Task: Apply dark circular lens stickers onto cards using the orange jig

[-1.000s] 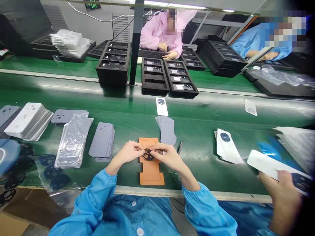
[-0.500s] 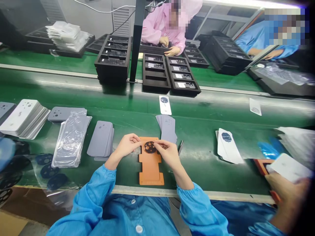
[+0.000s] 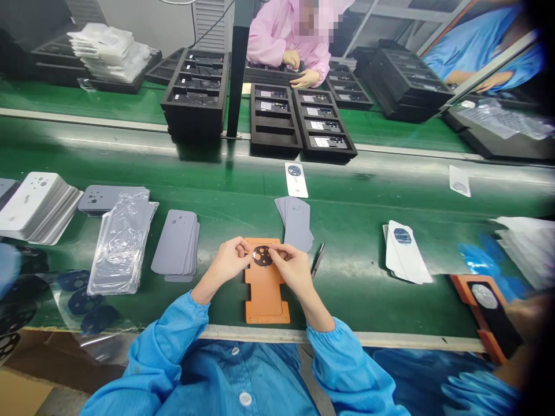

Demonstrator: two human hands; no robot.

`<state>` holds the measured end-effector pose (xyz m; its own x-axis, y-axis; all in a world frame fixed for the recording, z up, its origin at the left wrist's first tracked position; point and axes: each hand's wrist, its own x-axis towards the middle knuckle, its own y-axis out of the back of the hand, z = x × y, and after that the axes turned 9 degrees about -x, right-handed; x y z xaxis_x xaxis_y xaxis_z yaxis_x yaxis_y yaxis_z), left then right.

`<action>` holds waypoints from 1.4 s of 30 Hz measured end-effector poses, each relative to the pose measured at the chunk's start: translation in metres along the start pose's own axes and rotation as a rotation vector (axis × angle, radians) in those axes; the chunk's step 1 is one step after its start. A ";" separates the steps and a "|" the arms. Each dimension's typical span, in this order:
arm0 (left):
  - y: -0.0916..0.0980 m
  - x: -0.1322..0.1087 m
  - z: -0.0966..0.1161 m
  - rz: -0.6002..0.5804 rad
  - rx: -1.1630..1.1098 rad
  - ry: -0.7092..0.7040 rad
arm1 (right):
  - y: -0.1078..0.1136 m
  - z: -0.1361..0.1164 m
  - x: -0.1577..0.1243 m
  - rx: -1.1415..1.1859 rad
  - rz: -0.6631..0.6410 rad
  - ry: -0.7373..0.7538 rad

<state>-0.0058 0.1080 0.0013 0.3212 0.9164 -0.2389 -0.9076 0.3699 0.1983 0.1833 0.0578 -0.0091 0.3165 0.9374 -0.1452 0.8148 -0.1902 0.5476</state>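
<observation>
An orange phone-shaped fixture [image 3: 265, 294] lies in front of me on the green bench. At its upper end is a thin black disc with round holes [image 3: 262, 256], apparently a camera-area sticker. My left hand [image 3: 232, 257] is closed in a pinch at the disc's left edge. From the other side, my right hand [image 3: 290, 264] pinches the disc's right edge between thumb and fingers. Just beyond the fixture a fanned stack of grey phone-back sheets [image 3: 298, 222] lies flat. Tweezers [image 3: 318, 260] rest right of my right hand.
Left are grey sheets [image 3: 176, 242], a plastic-wrapped pack [image 3: 117, 248] and white sheets [image 3: 32, 202]. White cards [image 3: 405, 254] lie right. A neighbour's hand is at another orange fixture [image 3: 470, 289]. Black trays [image 3: 275, 138] and a post [image 3: 237, 75] stand across; a person in pink works there.
My left hand has come closer to the disc, its thumb now at the disc's edge. At the far right, the neighbour's white card has left their fixture, baring a dark piece with a silvery round patch.
</observation>
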 end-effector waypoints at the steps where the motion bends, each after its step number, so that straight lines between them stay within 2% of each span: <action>1: -0.001 0.000 0.000 0.006 0.011 -0.007 | 0.000 0.000 0.000 -0.001 0.000 0.002; 15: -0.002 -0.001 -0.002 0.006 0.042 0.008 | -0.003 -0.005 -0.008 -0.002 0.053 0.039; 19: -0.002 -0.002 0.000 0.009 0.039 0.001 | -0.005 -0.001 -0.010 -0.003 0.075 0.056; 24: -0.006 -0.005 0.002 0.035 0.031 -0.010 | -0.005 0.003 -0.010 -0.048 0.134 0.158; 27: -0.007 -0.005 0.000 0.046 0.018 -0.004 | -0.003 0.008 -0.009 -0.055 0.161 0.137; 30: -0.008 -0.004 -0.003 0.041 0.013 -0.003 | 0.001 0.012 -0.005 0.029 0.117 0.039; 34: -0.008 -0.004 -0.006 0.037 0.023 0.003 | 0.008 0.015 0.003 0.160 -0.021 -0.094; 37: -0.007 -0.003 -0.007 0.037 0.040 -0.001 | 0.012 0.018 0.008 0.205 -0.092 -0.124; 42: -0.006 -0.004 -0.003 0.035 0.055 -0.004 | 0.014 0.018 0.013 0.211 -0.115 -0.166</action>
<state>-0.0022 0.1011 -0.0018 0.2908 0.9295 -0.2267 -0.9021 0.3453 0.2588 0.2075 0.0619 -0.0181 0.2767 0.8993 -0.3387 0.9277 -0.1580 0.3384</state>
